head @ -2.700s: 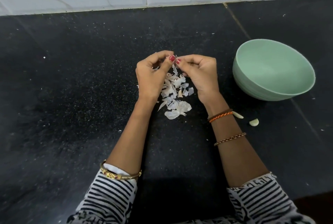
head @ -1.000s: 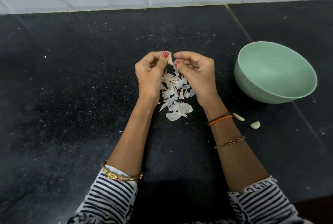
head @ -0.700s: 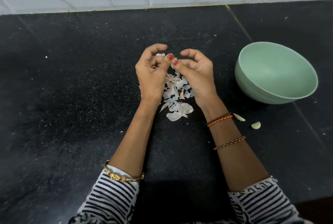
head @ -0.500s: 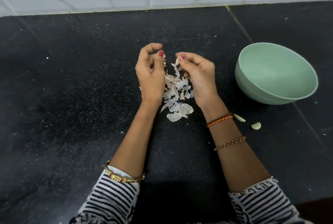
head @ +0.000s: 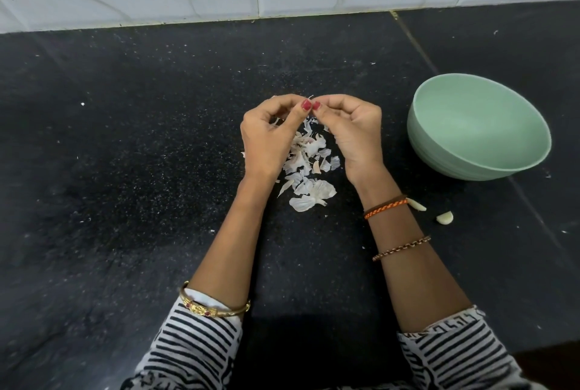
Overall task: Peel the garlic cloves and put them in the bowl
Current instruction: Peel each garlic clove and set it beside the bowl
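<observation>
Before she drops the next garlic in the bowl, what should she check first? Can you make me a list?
1. Bowl upright, open side up: ok.
2. Way from the hands to the bowl is free; only two cloves lie on the counter nearer her: ok.
3. Left hand and right hand both have a grip, fingertips pinched together: ok.
4. Clove in that grip fully peeled: cannot tell, the fingers hide it.
5. Peels piled between the hands, away from the bowl: ok.
6. Any garlic in the bowl already: not ok, none shows in the part that can be seen.
</observation>
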